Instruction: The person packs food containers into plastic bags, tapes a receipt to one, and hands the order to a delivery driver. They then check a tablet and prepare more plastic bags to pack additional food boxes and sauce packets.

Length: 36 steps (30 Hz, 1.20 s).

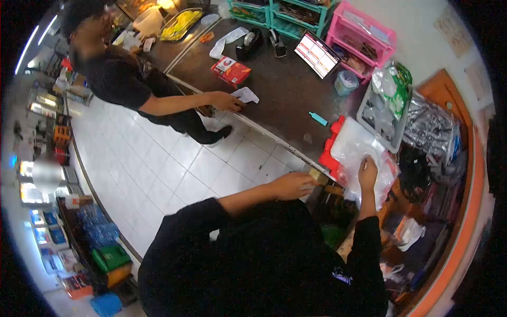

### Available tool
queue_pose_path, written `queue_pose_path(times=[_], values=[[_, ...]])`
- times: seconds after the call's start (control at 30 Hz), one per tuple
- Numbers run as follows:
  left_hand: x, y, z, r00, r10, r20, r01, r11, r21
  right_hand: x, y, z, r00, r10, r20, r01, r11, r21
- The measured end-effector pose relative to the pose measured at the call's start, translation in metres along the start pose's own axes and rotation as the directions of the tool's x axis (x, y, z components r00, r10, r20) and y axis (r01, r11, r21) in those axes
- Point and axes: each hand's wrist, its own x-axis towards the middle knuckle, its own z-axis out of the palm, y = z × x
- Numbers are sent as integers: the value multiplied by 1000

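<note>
My right hand [368, 173] has its fingers closed on a clear plastic bag [344, 153] in a stack of bags at the right end of the dark table. Red plastic [331, 145] shows beneath and beside the stack. Just off the table's front edge is my left hand [296, 185], its fingers stretched out and nothing in them; the fingertips are slightly blurred. A small turquoise marker-like item [318, 118] lies on the table beyond the bags.
A co-worker's hand [228, 101] touches a white paper slip [245, 95] at the table's edge. Beyond are a red box [231, 71], tape dispensers [249, 45], a tablet [317, 54], a plastic cup [346, 83] and pink drawers [362, 37]. A grey tray [362, 113] adjoins the bags.
</note>
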Motion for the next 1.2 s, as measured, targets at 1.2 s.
queue_pose_path(times=[1.2], values=[[35,-76,-243,929,-361,85,131,104,-986,128,-322,47,822,417,388,-551,405,730]])
